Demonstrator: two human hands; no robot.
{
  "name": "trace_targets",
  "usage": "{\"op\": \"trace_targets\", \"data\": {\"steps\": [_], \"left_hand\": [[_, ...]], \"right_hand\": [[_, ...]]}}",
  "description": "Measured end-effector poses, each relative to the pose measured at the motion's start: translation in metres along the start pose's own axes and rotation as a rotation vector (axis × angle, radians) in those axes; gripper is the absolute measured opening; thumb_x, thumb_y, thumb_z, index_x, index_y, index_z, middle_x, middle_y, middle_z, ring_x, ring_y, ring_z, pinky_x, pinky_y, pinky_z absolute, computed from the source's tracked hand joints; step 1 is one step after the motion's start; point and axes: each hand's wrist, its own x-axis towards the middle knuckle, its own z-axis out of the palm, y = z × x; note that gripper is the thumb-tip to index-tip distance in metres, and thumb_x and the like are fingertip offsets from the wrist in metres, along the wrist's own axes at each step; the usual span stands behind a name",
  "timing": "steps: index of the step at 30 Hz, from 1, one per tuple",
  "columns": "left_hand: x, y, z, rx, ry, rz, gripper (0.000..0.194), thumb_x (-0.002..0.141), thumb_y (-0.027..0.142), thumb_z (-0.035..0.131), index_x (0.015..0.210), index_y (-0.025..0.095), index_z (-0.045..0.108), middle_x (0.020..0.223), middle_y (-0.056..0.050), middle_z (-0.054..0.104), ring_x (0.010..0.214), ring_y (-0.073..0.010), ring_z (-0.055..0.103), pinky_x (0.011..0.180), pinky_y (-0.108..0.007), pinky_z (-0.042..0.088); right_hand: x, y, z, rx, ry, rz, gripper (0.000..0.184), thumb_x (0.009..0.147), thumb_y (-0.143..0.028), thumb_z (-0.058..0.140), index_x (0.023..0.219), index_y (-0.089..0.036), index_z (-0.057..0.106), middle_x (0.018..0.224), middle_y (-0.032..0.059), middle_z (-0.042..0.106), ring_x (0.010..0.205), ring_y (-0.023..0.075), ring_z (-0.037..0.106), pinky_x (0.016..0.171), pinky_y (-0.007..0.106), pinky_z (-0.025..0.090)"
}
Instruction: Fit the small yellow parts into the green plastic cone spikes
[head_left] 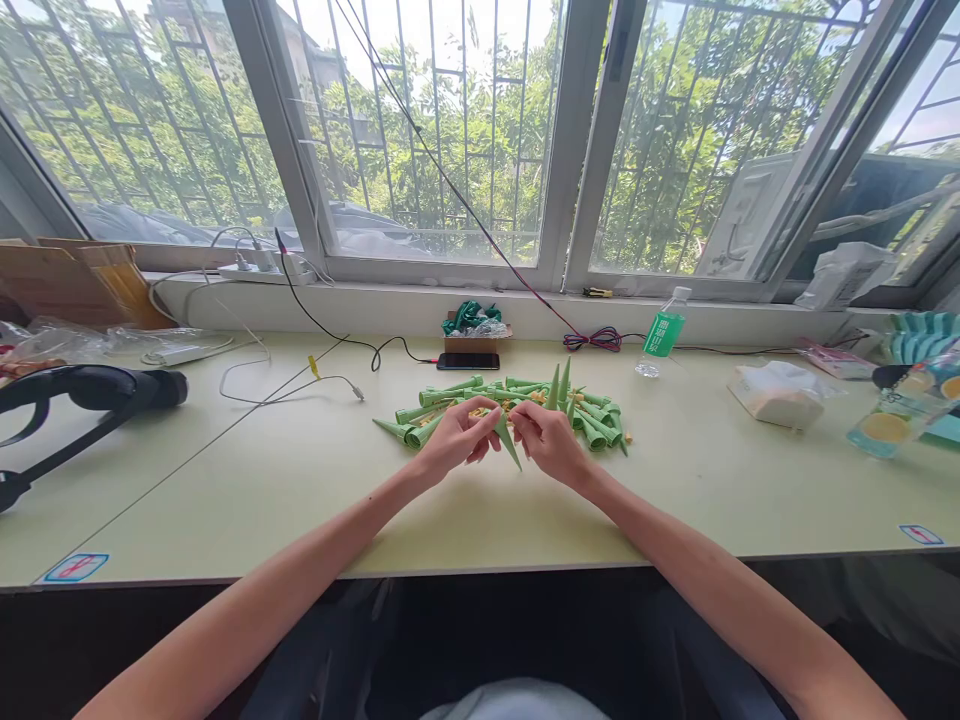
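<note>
Above the desk (pixel 600 500), both hands (pixel 461 435) angle inward, nearly meeting.

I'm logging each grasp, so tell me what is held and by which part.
The left hand holds a green cone near its wide end, the tip pointing down. Whether the right hand grips anything cannot be told.

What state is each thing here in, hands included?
Left hand: closed on a green cone
Right hand: fingers pinched, contents hidden
Other cones: loosely heaped, some upright
Phone: lying flat, screen looks dark
Bottle: standing, capped
Power strip: plugs in it
</note>
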Motion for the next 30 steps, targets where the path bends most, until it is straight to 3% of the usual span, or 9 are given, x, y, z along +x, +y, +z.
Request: {"op": "trace_targets", "data": {"steps": [30], "left_hand": [[0.0007,0.0002,-0.0005,0.014,-0.011,0.006,0.039,0.088,0.054,0.058,0.1,0.017,0.057,0.064,-0.003,0.066,0.041,-0.0067,0.045,0.04,-0.019,0.033]], "right_hand": [[-0.0003,0.0015,0.0001,-0.001,0.001,-0.019,0.025,0.099,-0.033,0.042,0.082,-0.02,0.053,0.067,-0.0014,0.058,0.05,0.0099,0.05,0.053,0.022,0.04]]}}
